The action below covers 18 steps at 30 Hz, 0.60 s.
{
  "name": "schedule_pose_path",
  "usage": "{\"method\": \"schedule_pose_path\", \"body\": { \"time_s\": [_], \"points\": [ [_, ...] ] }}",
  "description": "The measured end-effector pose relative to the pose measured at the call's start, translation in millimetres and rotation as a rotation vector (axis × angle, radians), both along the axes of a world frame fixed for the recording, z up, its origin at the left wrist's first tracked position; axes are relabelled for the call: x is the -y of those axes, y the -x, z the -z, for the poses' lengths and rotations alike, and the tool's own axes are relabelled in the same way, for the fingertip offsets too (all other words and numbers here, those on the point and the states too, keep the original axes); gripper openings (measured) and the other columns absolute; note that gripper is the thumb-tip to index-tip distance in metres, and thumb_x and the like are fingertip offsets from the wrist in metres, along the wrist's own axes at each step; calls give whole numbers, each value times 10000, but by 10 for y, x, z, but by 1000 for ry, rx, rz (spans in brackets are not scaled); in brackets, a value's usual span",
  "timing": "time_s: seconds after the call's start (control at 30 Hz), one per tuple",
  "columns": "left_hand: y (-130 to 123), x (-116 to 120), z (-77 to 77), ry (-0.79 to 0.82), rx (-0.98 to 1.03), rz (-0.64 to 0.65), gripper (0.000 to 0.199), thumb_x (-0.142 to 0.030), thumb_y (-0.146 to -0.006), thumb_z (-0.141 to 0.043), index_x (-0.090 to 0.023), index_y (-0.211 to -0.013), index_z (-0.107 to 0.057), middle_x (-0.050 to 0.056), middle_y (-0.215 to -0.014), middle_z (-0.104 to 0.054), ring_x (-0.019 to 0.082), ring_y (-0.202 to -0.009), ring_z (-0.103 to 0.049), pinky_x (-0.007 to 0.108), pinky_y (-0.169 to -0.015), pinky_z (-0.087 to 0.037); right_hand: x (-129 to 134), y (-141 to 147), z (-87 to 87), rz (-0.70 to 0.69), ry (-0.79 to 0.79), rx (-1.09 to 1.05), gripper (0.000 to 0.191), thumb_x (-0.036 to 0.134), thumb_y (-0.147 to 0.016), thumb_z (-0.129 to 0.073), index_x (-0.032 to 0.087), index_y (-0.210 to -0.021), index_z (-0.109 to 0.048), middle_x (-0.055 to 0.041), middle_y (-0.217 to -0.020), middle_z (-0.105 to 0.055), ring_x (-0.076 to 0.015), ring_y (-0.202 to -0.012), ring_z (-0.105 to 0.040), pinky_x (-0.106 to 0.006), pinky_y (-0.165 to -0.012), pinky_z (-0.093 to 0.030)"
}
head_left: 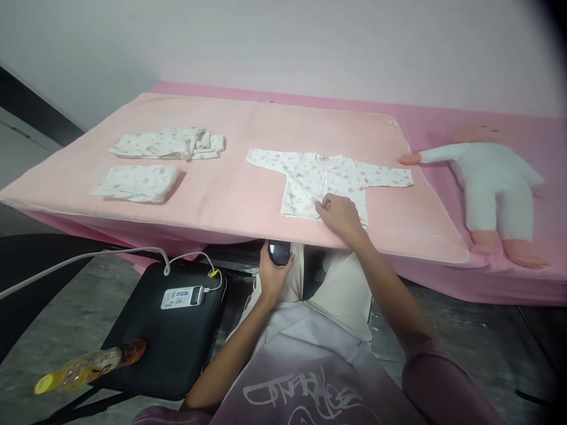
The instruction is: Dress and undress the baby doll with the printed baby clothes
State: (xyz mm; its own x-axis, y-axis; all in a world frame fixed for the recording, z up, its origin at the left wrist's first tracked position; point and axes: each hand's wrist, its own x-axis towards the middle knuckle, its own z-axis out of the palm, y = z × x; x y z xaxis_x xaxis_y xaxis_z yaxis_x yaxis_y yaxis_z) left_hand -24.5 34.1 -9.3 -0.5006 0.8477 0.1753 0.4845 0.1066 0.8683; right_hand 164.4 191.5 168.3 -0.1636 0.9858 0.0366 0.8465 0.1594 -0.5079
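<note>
A white long-sleeved baby shirt [301, 171] with a small print lies spread out flat on the pink padded cloth [230, 195], its neck toward the wall. My right hand [340, 215] rests over the lower front of the shirt, fingers curled and fingertips pinched at the front flap. Below the table edge, in front of my lap, my left hand [271, 277] is wrapped around a dark glossy phone-like object [279, 252]. Its exact kind does not show clearly.
Two folded printed garments, a longer bundle [155, 144] and a smaller one [137, 183], lie at the left. A doll in white [496, 171] lies at the right. A black stool [150, 336] carries a power bank [182, 297], a cable and a bottle [88, 366].
</note>
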Motion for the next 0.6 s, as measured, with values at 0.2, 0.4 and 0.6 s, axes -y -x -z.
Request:
{"method": "schedule_pose_path", "body": {
  "time_s": [0.2,0.4,0.6],
  "points": [
    [39,34,25,4,1,41,999,-559,-909,-908,-182,-1716,-455,224,-1674,-583,413,-1578,-576,569,-1298,-508,-47,-83,-59,-39,53,-32,527,625,-1103,-618,256,-731,-568,-46,-750,-687,-253,-769,-653,-371,-736,-452],
    [162,160,63,39,62,63,1057,-566,-881,-939,-206,-1737,-435,203,-1754,-525,406,-1641,-515,587,-1373,-432,-721,-46,-108,18,69,40,496,618,-1120,-579,258,-781,-623,-67,-723,-683,-267,-779,-667,-396,-815,-531],
    [105,120,79,-21,11,61,1006,-491,-874,-942,-213,-1715,-464,191,-1703,-577,402,-1593,-569,574,-1329,-490,-1368,-39,14,62,-8,17,343,508,-1014,-730,198,-1148,-669,-140,-1157,-766,-306,-1038,-697,-435,-948,-574]
  ]
}}
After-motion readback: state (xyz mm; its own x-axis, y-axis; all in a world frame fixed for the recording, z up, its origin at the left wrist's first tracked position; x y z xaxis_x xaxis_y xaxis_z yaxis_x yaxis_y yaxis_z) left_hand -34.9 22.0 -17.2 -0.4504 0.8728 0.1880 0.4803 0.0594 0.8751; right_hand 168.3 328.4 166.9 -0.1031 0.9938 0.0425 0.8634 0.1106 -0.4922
